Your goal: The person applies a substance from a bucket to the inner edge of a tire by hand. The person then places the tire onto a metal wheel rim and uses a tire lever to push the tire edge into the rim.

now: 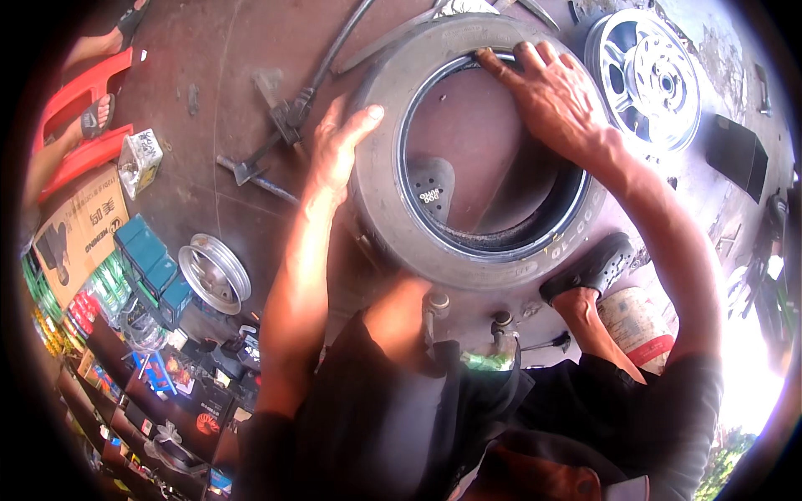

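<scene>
Tyre: we have it in the upper middle of the frame, its sidewall (380, 188) facing us; how far it leans, and whether it meets the floor (188, 196), we cannot tell.
Left hand: ours (337, 154) is at the tyre's left edge, thumb over the sidewall, probably to brace that side; its fingers are largely hidden, so we cannot tell how firm the grip is.
Right hand: ours (555, 96) lies spread across the upper right sidewall, unclenched, one fingertip at the inner rim of the opening, which suggests pressing or steadying from above.
Hands' spacing: they sit on opposite sides of the opening, we judge, to balance the tyre between them.
Clogs: two dark ones of ours, the left clog (432, 188) seen through the opening, the right clog (589, 269) below right of the tyre; feet set apart likely give us a stable stance.
Wheels: two without tyres, a spoked silver wheel (643, 79) at upper right and a plainer metal rim (215, 273) at lower left, perhaps set aside for working room.
Bar tool: one long metal assembly (288, 117), left of the tyre.
Containers: one cardboard box (79, 230) and one pale tin (139, 163) at left, one bucket (637, 326) at lower right.
Co-worker: two feet (96, 115), upper left.
</scene>
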### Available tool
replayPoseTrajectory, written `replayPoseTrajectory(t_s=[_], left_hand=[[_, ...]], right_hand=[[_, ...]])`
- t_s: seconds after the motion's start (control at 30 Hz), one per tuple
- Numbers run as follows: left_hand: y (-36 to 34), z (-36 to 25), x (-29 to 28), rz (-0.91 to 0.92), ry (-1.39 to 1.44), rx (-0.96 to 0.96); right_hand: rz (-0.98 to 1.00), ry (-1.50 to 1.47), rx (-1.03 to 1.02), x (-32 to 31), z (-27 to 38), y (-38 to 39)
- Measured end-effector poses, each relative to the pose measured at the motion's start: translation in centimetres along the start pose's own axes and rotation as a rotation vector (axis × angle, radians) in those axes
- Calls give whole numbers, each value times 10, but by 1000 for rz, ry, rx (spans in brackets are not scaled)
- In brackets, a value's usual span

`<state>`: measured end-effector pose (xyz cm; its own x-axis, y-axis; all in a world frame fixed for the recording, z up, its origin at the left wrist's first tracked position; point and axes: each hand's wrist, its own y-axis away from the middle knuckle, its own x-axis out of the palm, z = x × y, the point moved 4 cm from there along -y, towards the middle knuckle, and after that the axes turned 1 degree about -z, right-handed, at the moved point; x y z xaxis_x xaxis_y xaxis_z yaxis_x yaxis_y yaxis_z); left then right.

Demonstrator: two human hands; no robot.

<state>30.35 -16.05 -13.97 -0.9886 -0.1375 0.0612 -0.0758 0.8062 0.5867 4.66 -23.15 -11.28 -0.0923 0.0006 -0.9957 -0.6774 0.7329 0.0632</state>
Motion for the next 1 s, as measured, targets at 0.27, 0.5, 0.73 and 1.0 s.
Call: replayPoseTrajectory(t_s=[0.27,0.5,0.73,1.0], left_hand=[[-3,1,-5,-25,-39,-6],[-4,8,-6,-17,32,-34],[1,11,-1,-2,24,-23],[-4,15,-2,6,-19,-26]], right_hand=[[177,-268,218,12,-44,74],[614,-586,439,9,1,197],[1045,-1017,267,-36,95,205],[739,-1187,148,-50,141,149]])
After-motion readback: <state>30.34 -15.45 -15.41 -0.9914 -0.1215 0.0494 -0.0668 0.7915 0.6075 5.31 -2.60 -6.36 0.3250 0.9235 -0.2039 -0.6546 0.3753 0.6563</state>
